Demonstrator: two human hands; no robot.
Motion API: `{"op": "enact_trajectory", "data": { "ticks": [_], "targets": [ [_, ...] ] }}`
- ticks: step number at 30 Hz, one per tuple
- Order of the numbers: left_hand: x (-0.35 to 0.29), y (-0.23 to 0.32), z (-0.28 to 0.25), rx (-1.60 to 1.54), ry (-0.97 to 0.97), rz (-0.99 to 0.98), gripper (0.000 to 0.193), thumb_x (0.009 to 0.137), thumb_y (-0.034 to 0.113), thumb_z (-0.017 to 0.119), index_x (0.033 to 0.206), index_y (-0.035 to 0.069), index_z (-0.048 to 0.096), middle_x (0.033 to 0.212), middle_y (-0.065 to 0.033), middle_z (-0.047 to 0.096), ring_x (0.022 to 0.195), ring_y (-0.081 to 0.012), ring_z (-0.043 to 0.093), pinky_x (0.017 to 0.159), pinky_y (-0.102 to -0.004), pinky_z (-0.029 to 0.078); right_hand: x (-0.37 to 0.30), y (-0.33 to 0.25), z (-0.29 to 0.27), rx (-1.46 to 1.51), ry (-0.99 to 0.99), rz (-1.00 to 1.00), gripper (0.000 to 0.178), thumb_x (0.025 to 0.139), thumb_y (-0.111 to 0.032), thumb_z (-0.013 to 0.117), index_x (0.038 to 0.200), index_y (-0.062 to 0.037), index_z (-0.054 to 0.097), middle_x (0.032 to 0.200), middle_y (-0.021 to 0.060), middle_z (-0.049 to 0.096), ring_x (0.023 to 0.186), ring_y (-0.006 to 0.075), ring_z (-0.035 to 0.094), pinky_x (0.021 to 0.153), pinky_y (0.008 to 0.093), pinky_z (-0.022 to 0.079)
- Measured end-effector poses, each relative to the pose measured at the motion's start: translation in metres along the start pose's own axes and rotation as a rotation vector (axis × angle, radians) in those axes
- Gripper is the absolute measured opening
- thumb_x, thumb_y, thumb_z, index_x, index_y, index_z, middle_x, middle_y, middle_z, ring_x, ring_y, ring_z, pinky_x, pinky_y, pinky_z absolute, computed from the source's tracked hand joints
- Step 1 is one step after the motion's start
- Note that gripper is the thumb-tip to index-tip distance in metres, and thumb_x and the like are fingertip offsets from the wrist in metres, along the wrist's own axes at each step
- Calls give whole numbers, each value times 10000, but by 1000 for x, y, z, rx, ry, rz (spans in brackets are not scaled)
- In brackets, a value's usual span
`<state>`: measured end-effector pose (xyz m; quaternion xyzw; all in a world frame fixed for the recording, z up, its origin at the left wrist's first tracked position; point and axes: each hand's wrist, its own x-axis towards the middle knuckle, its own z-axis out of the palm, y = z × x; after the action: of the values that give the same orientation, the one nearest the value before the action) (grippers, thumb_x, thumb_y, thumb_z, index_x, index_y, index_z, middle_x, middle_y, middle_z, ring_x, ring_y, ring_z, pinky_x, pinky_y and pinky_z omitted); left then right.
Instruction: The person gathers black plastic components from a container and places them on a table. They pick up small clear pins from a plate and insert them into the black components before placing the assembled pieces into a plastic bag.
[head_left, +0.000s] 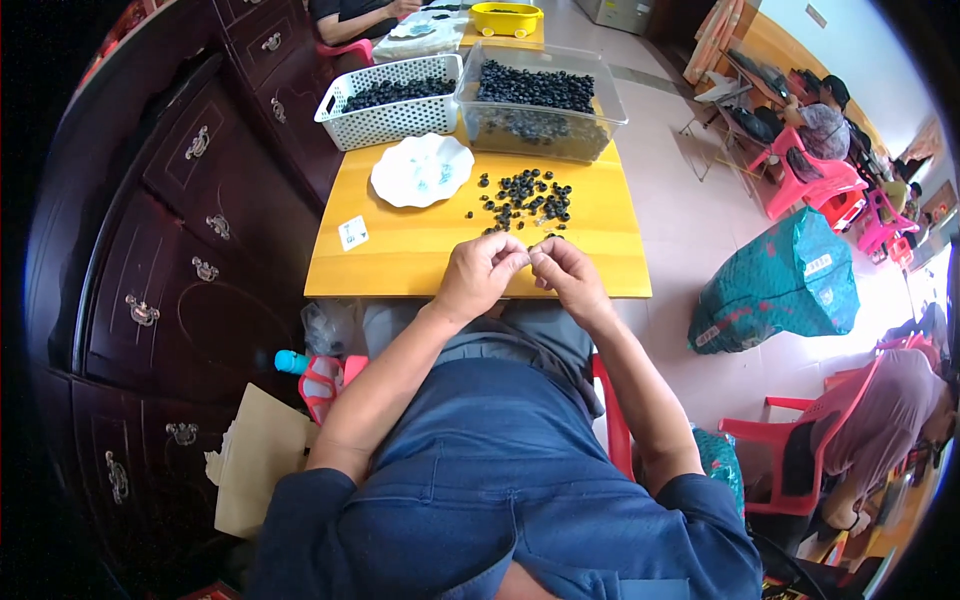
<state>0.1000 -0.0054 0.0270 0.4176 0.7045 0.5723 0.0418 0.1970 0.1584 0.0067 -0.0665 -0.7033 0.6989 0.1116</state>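
Over the near edge of the yellow table (pixel 395 270), my left hand (pixel 478 272) and my right hand (pixel 570 274) meet, thumbs and forefingers pinched together. Whatever sits between the fingertips is too small to make out. Just beyond them lies a loose pile of small black ring-like pieces (pixel 520 192). A white plate (pixel 392 182) with a scalloped rim and pale blue-green marks or bits in it is to the left of the pile. Behind stand a white perforated basket (pixel 390 128) and a clear plastic bin (pixel 545 142), both holding many similar black pieces. A small white card (pixel 353 233) lies at the left.
A dark wooden cabinet (pixel 160 240) with metal handles runs along my left. On the floor to the right stands a large green bag (pixel 775 285). Several people sit around the room on pink-red chairs (pixel 810 180). A yellow tub (pixel 505 20) stands farther back.
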Motion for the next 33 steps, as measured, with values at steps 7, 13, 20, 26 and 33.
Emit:
{"op": "enact_trajectory", "data": {
  "ticks": [7,13,20,26,33],
  "targets": [
    [-2,-15,-1,-150,-40,-127,93,971,102,652,959,17,688,793,44,656,676,-17,536,617,-200,447,3,-3,2,-161,4,-56,172,982,-207,646,1030,-41,652,879,-27,627,805,54,551,739,246,477],
    [-3,-6,0,-152,-42,-5,83,968,81,648,997,21,697,804,52,657,664,-14,539,611,-196,452,2,2,0,140,-50,99,128,988,-209,651,996,-82,642,837,-45,595,729,46,521,666,202,426],
    [-4,-15,-2,-322,-109,-194,81,970,90,644,991,26,691,841,32,673,663,-21,561,609,-196,479,3,4,-3,313,-132,245,140,985,-243,661,992,-105,644,830,-43,596,716,49,516,647,205,413],
    [-8,-26,3,-471,-110,-384,136,991,175,637,988,47,680,817,30,651,620,-27,539,570,-196,478,5,8,0,-139,-23,-12,186,964,-234,669,983,-50,652,862,-6,646,792,71,566,723,241,459],
    [-12,-32,2,-658,-163,-589,220,1012,289,616,970,76,654,800,21,629,612,-39,561,539,-200,494,9,-6,-1,-499,120,-249,118,941,-124,677,921,-12,643,720,-24,596,621,46,505,574,228,432]
  ]
}}
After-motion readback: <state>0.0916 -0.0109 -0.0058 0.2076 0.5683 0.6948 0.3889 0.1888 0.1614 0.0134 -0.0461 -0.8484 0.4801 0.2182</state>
